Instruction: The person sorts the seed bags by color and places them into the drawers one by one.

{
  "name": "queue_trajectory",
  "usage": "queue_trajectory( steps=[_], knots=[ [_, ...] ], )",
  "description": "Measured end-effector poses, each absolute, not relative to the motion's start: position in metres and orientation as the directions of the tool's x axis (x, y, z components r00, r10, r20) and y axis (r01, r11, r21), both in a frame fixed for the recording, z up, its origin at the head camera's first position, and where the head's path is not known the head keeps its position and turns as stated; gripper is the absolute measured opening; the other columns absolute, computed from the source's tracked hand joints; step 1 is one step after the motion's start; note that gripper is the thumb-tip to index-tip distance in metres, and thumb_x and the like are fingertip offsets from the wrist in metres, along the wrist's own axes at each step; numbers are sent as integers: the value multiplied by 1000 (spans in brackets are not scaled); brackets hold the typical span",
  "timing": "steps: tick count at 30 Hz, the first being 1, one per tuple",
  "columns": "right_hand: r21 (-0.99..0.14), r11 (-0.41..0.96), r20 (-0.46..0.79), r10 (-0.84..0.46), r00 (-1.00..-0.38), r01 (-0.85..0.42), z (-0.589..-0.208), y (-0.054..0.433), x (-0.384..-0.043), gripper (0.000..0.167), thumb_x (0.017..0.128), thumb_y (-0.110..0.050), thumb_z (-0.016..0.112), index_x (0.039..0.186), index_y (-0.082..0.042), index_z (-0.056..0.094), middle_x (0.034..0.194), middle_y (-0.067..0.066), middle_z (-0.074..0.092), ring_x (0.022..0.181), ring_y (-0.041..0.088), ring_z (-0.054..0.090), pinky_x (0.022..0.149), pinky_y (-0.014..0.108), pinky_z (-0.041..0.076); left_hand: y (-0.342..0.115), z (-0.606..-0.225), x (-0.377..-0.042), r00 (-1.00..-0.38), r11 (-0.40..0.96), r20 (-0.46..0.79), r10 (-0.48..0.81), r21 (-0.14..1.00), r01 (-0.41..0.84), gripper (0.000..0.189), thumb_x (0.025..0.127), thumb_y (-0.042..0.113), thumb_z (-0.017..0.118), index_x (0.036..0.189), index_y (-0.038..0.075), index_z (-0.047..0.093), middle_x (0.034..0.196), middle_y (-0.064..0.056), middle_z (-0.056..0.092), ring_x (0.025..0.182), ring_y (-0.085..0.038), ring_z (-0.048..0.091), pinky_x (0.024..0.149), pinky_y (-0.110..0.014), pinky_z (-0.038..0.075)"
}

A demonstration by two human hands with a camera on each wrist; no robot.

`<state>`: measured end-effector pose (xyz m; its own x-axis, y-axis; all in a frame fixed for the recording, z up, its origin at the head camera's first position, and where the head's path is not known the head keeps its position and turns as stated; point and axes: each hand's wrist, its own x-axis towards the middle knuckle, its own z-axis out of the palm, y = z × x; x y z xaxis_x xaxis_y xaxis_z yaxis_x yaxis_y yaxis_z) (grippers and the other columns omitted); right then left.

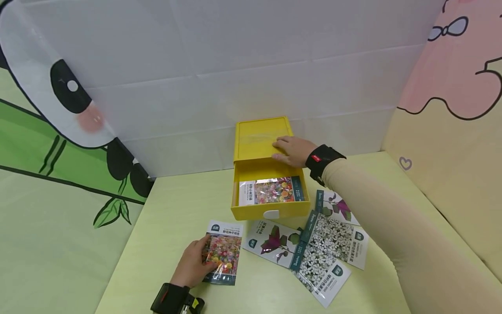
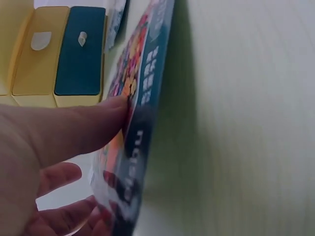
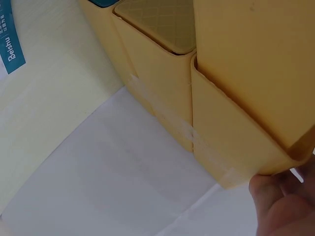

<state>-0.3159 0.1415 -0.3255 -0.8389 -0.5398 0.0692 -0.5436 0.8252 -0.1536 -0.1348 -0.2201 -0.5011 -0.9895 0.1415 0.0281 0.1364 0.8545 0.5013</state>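
Pinches a mixed-flower packet by its left side with the left hand, near the table's front. Next has a similar packet inside the pulled-out drawer of a yellow box, with a purple-leaf packet just before it. Rests the right hand, fingers loosely extended, on the box's top. Ends with overlapping white-flower packets.

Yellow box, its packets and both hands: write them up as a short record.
Box: yellow box at the back of the table
Drawer: yellow drawer, pulled open
Inside: one flower packet, lying flat
Left hand: holds another flower packet by its left side
Right hand: rests on the box top, at the right
Other packets: two white-flower packets and two purple-plant packets, in an overlapping group
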Motion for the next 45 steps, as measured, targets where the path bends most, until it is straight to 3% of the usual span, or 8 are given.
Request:
queue_trajectory(
  steps=[6,11,15,18,22,27,35,45],
  knots=[
    [-157,821,75,-544,-836,-548,-326,141,-315,55,101,-38,47,142,-2,45,148,21,38,136,38,35,113,47,26,-222,-502,-133,-996,895,23,91,437,92,75,76,22,83,137,-4,48,118,-24,56,106,-39,55,87,-52,49],
    [-163,820,75,-544,-836,-549,-327,141,-315,55,101,-39,46,143,-4,44,148,20,38,136,37,35,113,47,26,-223,-494,-128,-1000,935,-12,-14,354,-18,71,84,42,72,127,-12,52,106,-28,58,97,-43,58,80,-55,50],
    [-169,820,77,-543,-836,-548,-326,140,-316,55,102,-40,46,143,-4,44,148,20,37,136,37,35,113,47,26,-223,-488,-125,-996,940,-57,-71,329,-86,77,84,54,67,117,-15,55,94,-28,62,81,-38,62,68,-50,52],
    [-175,820,78,-540,-838,-544,-325,140,-316,55,101,-39,46,143,-4,44,148,20,37,136,37,35,113,47,26,-222,-488,-124,-989,935,-104,-102,330,-131,80,80,63,66,106,-12,57,80,-20,62,66,-29,59,55,-42,48],
    [-174,818,77,-544,-836,-548,-325,140,-314,54,102,-38,46,143,-3,44,148,21,37,136,38,34,113,47,26,-221,-493,-121,-983,937,-134,-123,312,-160,71,72,68,69,83,0,53,64,-8,53,53,-21,49,45,-33,34],
    [-164,816,73,-550,-832,-554,-326,141,-314,54,102,-37,45,143,-2,43,148,22,37,136,38,34,113,47,25,-218,-496,-119,-984,946,-123,-131,280,-161,66,69,67,73,74,7,46,60,-4,46,52,-19,44,45,-31,28],
    [-166,821,70,-542,-837,-546,-324,142,-313,54,102,-37,46,144,-2,43,149,22,36,136,38,34,113,47,25,-216,-498,-122,-982,937,-127,-142,303,-174,62,69,58,78,76,6,46,66,-5,44,55,-20,43,46,-30,29],
    [-171,816,77,-547,-834,-551,-326,142,-314,55,102,-37,46,144,-2,43,149,22,36,136,38,34,113,47,25,-221,-506,-127,-989,884,-74,-125,444,-145,63,68,47,84,87,3,44,69,-5,45,57,-19,43,47,-30,31]
  ],
)
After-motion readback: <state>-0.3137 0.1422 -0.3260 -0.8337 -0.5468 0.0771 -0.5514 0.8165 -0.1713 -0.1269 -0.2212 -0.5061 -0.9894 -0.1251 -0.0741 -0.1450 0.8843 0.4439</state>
